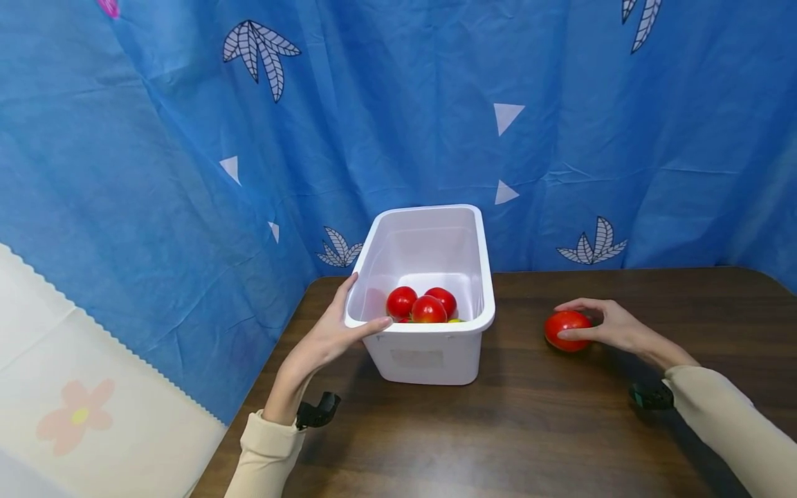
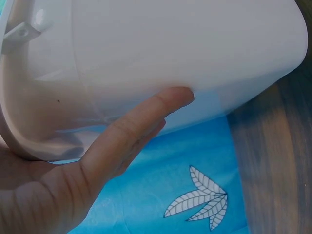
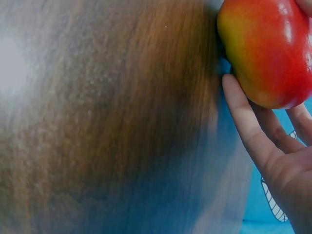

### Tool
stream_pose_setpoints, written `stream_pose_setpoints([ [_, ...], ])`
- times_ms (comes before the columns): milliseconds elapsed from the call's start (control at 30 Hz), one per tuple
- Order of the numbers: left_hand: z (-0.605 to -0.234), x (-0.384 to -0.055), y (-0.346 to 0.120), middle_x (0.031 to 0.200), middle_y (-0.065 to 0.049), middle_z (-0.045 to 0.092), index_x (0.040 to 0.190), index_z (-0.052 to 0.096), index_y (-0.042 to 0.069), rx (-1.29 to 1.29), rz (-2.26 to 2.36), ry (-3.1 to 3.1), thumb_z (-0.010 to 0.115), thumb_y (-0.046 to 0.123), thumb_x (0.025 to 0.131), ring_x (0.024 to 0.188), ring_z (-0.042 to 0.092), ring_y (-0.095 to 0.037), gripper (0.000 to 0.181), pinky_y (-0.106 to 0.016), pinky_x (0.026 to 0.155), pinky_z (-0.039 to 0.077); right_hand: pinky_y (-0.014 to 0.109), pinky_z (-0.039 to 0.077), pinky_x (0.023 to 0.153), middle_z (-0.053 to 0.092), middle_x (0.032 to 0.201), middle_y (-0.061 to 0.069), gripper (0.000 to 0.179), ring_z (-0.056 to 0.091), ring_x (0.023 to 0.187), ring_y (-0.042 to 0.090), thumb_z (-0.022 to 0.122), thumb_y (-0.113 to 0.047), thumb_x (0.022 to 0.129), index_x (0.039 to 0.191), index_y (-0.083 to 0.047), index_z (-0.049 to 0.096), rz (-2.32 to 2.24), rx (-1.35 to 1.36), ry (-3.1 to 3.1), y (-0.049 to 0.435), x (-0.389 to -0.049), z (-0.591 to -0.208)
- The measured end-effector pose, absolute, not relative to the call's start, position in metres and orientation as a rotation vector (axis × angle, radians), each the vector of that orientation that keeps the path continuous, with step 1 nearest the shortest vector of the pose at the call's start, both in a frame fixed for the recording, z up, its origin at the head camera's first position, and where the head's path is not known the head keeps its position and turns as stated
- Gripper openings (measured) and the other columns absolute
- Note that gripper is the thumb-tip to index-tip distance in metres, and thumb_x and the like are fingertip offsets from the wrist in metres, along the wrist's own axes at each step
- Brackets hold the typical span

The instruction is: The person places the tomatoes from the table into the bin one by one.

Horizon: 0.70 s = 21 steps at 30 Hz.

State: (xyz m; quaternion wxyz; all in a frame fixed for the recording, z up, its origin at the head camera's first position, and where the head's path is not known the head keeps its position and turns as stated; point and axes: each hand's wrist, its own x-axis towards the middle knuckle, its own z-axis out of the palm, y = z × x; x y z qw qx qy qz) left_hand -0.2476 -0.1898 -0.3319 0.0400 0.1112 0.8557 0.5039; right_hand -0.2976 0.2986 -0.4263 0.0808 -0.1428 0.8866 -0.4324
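At the front left corner of a white plastic tub (image 1: pixel 429 363), my left hand (image 1: pixel 328 335) holds the rim. Its thumb lies along the front edge, and its fingers reach along the left side. The left wrist view shows a finger (image 2: pixel 146 112) against the tub's outer wall. Several round red fruits (image 1: pixel 428 311) lie inside the tub, with a bit of yellow beside them. To the right, my right hand (image 1: pixel 616 328) grips a glossy red apple (image 1: pixel 557 325) between thumb and fingers, low over the table. The right wrist view shows a yellow-green side on this apple (image 3: pixel 263 53).
Both the tub and the right hand's apple are over a dark wooden table (image 1: pixel 486 443). A blue curtain (image 1: pixel 405 104) with leaf and triangle prints hangs right behind the table and along its left side. A cream cloth (image 1: pixel 81 346) with a flower is at the lower left.
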Motion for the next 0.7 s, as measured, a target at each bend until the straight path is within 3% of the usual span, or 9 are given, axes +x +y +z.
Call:
stream_pose_setpoints([
  [333,-0.333,-0.248,-0.189,0.16,-0.015,0.037,0.168,0.009,0.02,0.335,1.552,2.611,0.082,0.041,0.088,0.141,0.044,-0.043,0.11,-0.059,0.1,0.054,0.036,0.054,0.081,0.055,0.141,0.033,0.057,0.054,0.115,0.041,0.078,-0.025,0.095,0.142,0.003,0.059,-1.296,-0.422,2.68,0.295,-0.296,-0.42],
  [700,-0.33,-0.247,-0.188,0.159,-0.01,0.038,0.167,0.01,0.02,0.353,1.569,2.619,0.083,0.042,0.087,0.138,0.048,-0.038,0.111,-0.058,0.101,0.054,0.036,0.054,0.084,0.056,0.143,0.029,0.056,0.055,0.119,0.041,0.076,-0.024,0.097,0.144,-0.001,0.058,-1.425,-0.486,2.718,0.272,-0.302,-0.387],
])
